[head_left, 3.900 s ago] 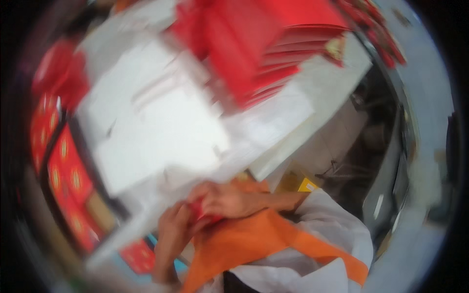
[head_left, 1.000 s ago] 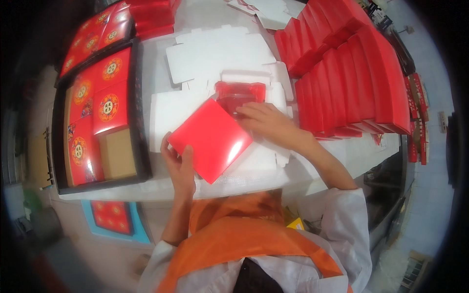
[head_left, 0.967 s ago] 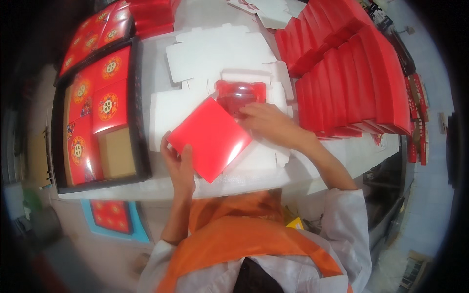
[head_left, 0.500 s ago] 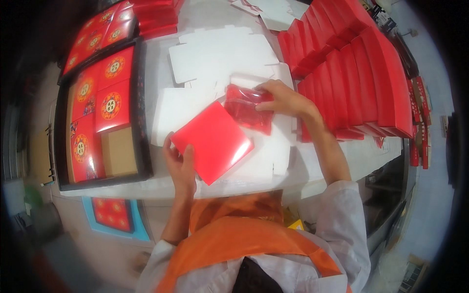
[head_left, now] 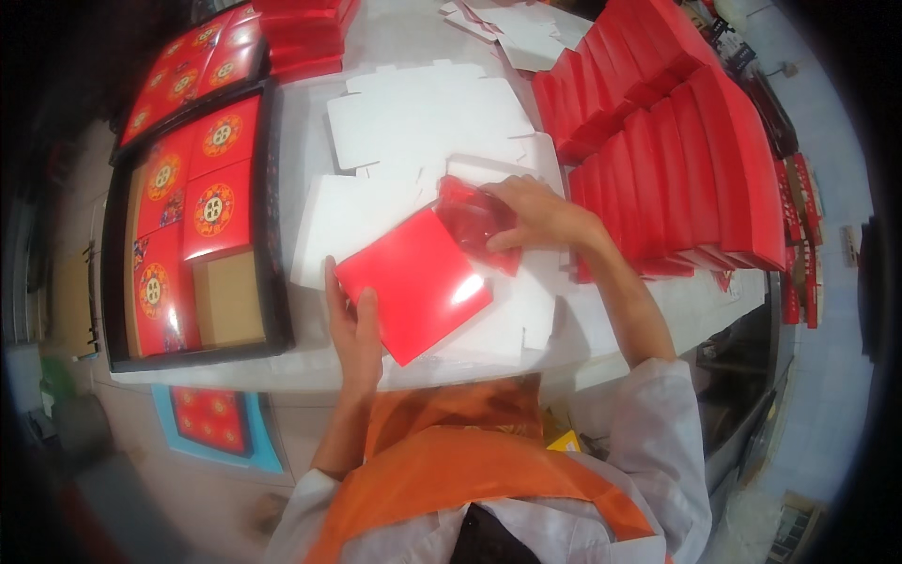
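My left hand (head_left: 356, 331) is closed on the lower left edge of a flat red square box (head_left: 414, 285), with the thumb on its glossy top. Just beyond the box's far right edge, a see-through red plastic piece (head_left: 473, 222), like a thin tray or bag, is in my right hand (head_left: 542, 212), pinched between thumb and fingers. The plastic meets or overlaps the box's far corner; I cannot tell which. Under both lie flat white card blanks (head_left: 427, 117).
On the left, a black-rimmed tray (head_left: 278, 310) holds several red boxes with round printed emblems. Another such tray (head_left: 116, 150) lies behind it. Several red boxes (head_left: 658, 179) stand in rows at the right. A red case (head_left: 211, 418) lies on the floor.
My right hand has come slightly nearer to me with the plastic piece, which now looks more bunched and tilted. The red box and my left hand have barely moved.
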### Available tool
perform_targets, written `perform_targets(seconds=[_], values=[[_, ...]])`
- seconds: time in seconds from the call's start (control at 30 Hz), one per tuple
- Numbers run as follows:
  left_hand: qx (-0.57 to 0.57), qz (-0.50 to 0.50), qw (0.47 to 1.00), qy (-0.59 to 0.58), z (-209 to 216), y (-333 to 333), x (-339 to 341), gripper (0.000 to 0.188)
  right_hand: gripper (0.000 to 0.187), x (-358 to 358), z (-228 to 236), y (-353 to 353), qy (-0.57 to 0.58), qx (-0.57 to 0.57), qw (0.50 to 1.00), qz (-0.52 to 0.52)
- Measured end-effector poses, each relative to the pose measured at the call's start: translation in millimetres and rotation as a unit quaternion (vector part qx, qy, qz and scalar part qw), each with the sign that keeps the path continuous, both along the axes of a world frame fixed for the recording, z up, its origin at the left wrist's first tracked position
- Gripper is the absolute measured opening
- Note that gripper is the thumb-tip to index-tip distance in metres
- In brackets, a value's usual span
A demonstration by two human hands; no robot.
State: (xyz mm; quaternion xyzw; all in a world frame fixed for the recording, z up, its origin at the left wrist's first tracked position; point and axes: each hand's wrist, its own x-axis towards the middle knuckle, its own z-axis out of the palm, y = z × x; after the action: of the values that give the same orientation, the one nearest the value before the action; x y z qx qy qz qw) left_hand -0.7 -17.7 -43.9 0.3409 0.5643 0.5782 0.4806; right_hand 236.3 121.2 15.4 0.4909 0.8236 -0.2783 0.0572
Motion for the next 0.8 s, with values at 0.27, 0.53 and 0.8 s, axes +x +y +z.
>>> perform_targets(seconds=[0.27, 0.53, 0.8], values=[[0.012, -0.004, 0.999, 0.035, -12.0, -0.9, 2.8, 0.057, 0.039, -20.4, 10.1, 8.1, 0.09, -0.158, 0.975, -0.124], [0.009, 0.005, 0.999, 0.032, -21.0, -1.3, 1.0, 0.056, 0.019, 14.0, 8.4, -7.1, 0.335, -0.078, 0.898, -0.274], [0.017, 0.013, 0.999, -0.037, -4.3, -3.7, 10.2, 0.056, 0.021, -8.5, -38.3, -50.0, 0.493, 0.088, 0.751, -0.431]])
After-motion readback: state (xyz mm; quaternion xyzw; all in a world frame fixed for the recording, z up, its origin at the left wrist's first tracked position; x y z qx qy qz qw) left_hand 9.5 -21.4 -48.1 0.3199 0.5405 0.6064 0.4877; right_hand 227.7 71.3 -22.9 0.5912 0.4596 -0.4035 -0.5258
